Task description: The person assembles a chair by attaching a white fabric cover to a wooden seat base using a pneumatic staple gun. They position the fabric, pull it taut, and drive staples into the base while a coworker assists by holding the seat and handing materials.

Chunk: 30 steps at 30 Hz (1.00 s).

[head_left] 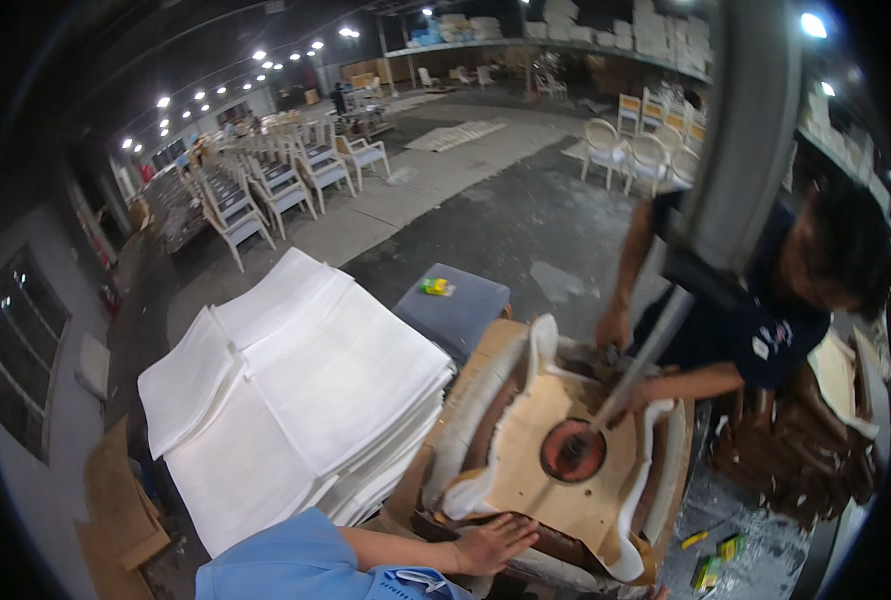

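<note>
Some risk of creasing the dark-brown sheet cover (562, 546), perhaps through uneven tension or a slip of the beige, white-padded seat panel (525, 405) beside the stacked white sheets (340, 370). Left hand (498, 545) laid flat, fingers apart, touching the cover's near edge, gripping nothing; right hand not visible, grip impossible to tell.

Rows of white-framed chairs (237, 230) stand on the grey floor (410, 205). At the left, one window (23, 350) has dark panes. Small lamps (259, 54) shine under the dark ceiling (180, 45).
</note>
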Tool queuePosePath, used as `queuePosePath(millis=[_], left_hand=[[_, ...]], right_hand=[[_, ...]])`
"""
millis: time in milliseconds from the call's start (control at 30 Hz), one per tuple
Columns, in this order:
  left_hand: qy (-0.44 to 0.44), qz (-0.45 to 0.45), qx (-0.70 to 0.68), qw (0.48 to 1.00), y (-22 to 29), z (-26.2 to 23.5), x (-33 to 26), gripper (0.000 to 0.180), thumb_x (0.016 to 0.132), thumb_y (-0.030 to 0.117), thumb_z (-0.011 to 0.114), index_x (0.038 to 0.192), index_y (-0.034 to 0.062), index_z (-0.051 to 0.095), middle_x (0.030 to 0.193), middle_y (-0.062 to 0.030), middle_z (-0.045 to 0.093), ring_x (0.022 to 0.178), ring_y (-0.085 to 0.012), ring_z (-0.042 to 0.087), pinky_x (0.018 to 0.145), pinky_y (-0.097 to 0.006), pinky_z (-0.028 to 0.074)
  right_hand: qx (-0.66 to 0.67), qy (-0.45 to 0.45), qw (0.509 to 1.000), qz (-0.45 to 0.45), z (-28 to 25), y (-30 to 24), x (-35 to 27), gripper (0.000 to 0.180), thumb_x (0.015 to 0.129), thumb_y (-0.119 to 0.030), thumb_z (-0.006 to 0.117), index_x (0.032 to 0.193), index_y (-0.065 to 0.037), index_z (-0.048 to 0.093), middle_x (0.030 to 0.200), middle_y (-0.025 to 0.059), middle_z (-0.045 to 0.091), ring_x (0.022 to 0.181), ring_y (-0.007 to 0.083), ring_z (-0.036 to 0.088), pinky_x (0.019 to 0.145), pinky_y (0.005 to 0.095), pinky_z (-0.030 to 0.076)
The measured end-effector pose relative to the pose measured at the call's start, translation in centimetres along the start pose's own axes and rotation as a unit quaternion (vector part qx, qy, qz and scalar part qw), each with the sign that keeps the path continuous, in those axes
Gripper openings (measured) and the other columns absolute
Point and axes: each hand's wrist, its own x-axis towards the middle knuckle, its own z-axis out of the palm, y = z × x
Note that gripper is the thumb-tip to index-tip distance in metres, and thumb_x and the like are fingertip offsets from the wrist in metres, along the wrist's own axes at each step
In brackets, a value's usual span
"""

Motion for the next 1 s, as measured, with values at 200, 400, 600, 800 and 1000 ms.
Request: queuePosePath(millis=[200, 400, 600, 800, 1000], left_hand=[[0.015, 0.085, 0.001, 0.996, -1.2, -1.9, 1.5, 0.107, 0.079, 0.053, 0.084, 0.156, -0.0087, 0.044, 0.166, -0.0318, 0.040, 0.156, -0.0439, 0.035, 0.130, -0.056, 0.023], [0.028, 0.132, 0.008, 0.991, -3.0, -4.2, 0.5, 0.099, 0.079, 0.051, 0.081, 0.151, -0.0094, 0.049, 0.158, -0.0353, 0.048, 0.148, -0.0496, 0.045, 0.124, -0.059, 0.033], [0.121, 0.171, -0.079, 0.975, -4.1, -4.7, 0.4, 0.095, 0.075, 0.051, 0.083, 0.143, -0.0088, 0.055, 0.151, -0.0361, 0.053, 0.140, -0.0527, 0.051, 0.116, -0.062, 0.042], [0.103, 0.096, -0.251, 0.958, -4.1, -6.0, 1.0, 0.051, 0.097, 0.030, 0.070, 0.135, -0.0019, 0.064, 0.148, -0.0283, 0.059, 0.140, -0.0476, 0.053, 0.118, -0.057, 0.044], [0.338, -0.074, -0.238, 0.908, -10.1, -11.1, -0.2, 0.053, 0.097, 0.027, 0.072, 0.145, 0.0054, 0.060, 0.156, -0.0212, 0.054, 0.144, -0.0429, 0.052, 0.121, -0.052, 0.042]], right_hand=[[-0.412, 0.121, 0.900, -0.068, 6.8, -5.7, -8.1, 0.080, 0.101, -0.070, 0.050, 0.132, 0.000, 0.074, 0.125, 0.0252, 0.074, 0.114, 0.0408, 0.071, 0.098, 0.0509, 0.057], [-0.481, 0.047, 0.866, -0.129, 11.8, -7.8, -12.6, 0.083, 0.100, -0.072, 0.050, 0.134, 0.000, 0.074, 0.126, 0.0263, 0.075, 0.115, 0.0418, 0.071, 0.098, 0.0514, 0.057], [-0.454, -0.033, 0.867, -0.200, 12.8, -8.1, -11.8, 0.075, 0.102, -0.063, 0.053, 0.136, 0.001, 0.071, 0.124, 0.0251, 0.074, 0.109, 0.0390, 0.070, 0.092, 0.0498, 0.057], [-0.421, -0.085, 0.872, -0.235, 13.0, -8.4, -9.9, 0.067, 0.104, -0.054, 0.056, 0.138, 0.002, 0.069, 0.123, 0.0239, 0.073, 0.103, 0.0361, 0.069, 0.086, 0.0482, 0.057], [-0.392, -0.109, 0.874, -0.266, 11.1, -8.5, -6.9, 0.059, 0.106, -0.045, 0.059, 0.139, 0.004, 0.067, 0.121, 0.0226, 0.072, 0.098, 0.0332, 0.068, 0.080, 0.0465, 0.057]])
